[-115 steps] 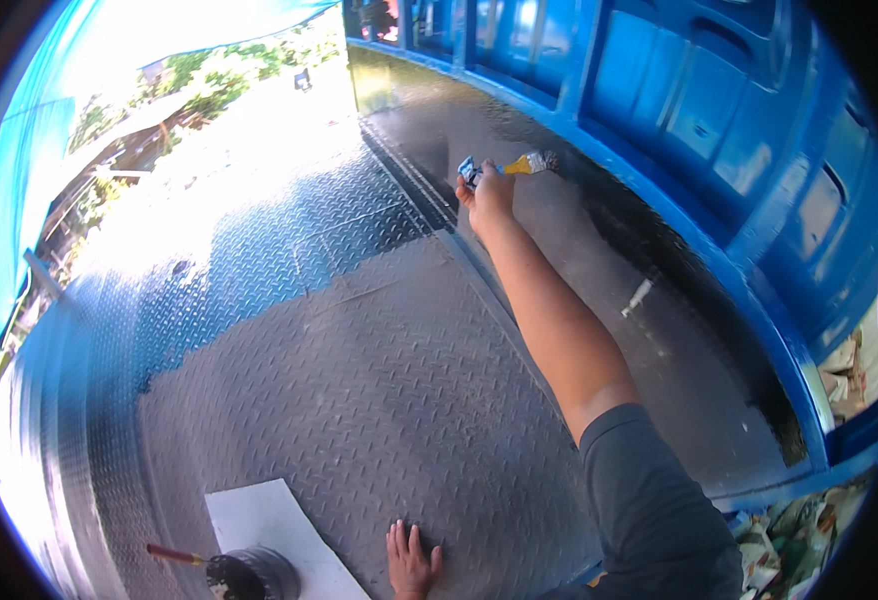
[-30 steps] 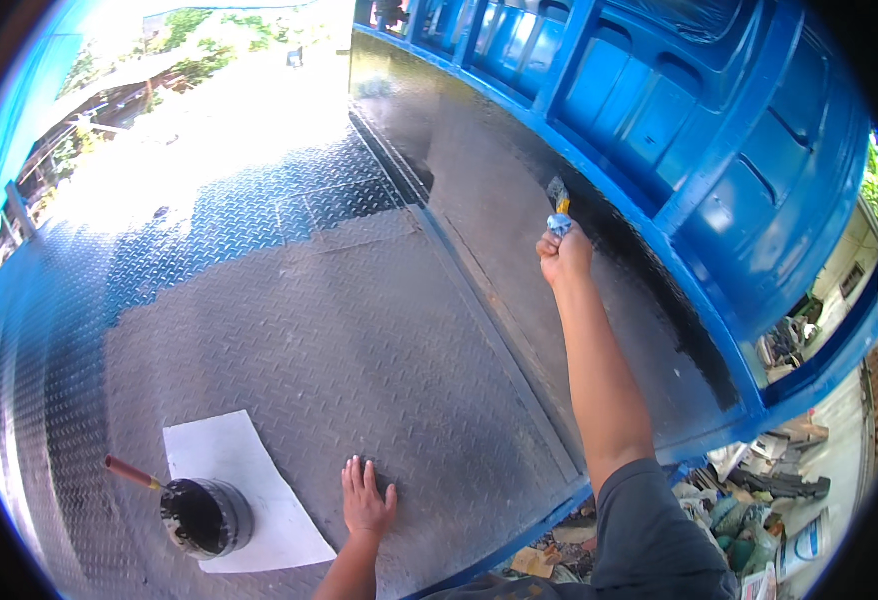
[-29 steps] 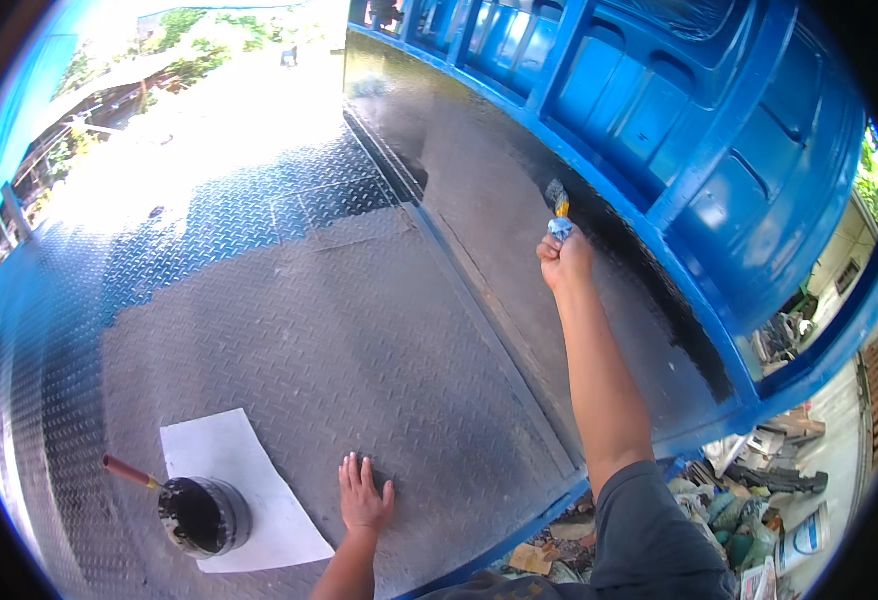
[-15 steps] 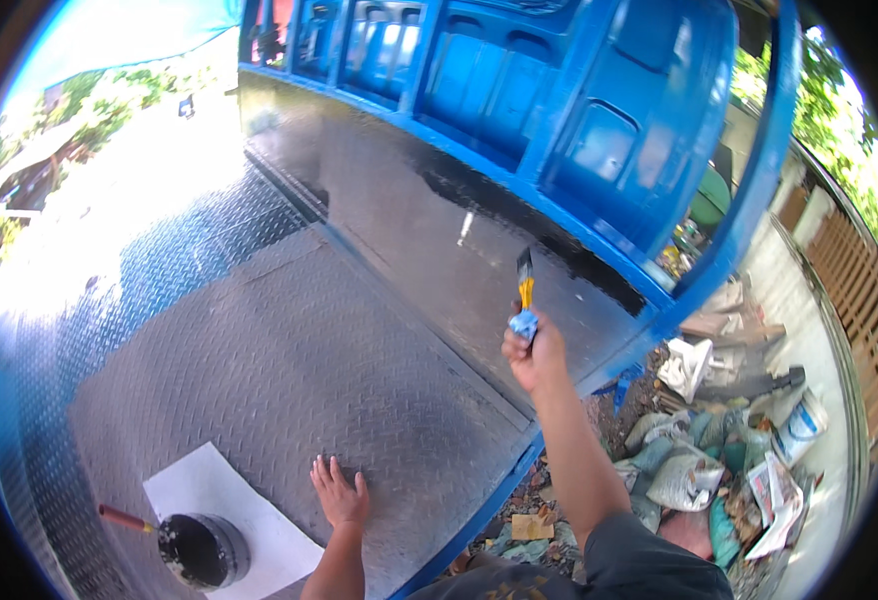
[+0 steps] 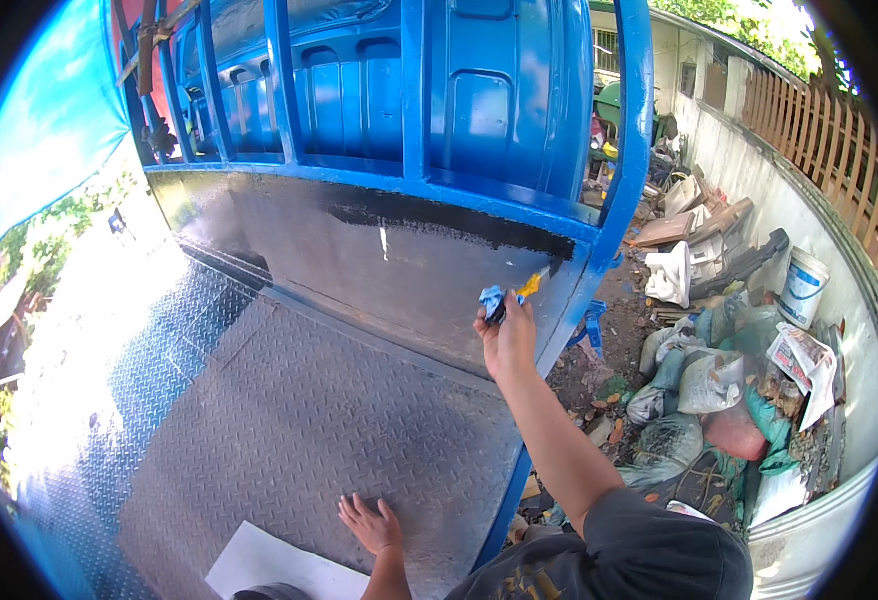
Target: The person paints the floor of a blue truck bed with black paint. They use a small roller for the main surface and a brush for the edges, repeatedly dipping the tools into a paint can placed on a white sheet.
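Steel tread-plate bed (image 5: 339, 430) took the near side. Blue barred frame (image 5: 417, 110) ran along the far side, above a grey panel (image 5: 309, 255) with a black band (image 5: 439, 228) near its top edge. White sheet (image 5: 279, 562) lay near, on the bed; a dark round tub (image 5: 262, 593) barely showed at the rim. Left grip (image 5: 372, 523) held nothing: palm down on the bed, fingers spread. Right grip (image 5: 509, 338) was clenched round the paintbrush (image 5: 532, 285), at the panel's right end, so nearer than the left. Brush axis ran left to right, angled far; bristles lay far-right of the knuckles, panel contact couldn't tell. Blue wrap (image 5: 491, 298) sat at its left end.
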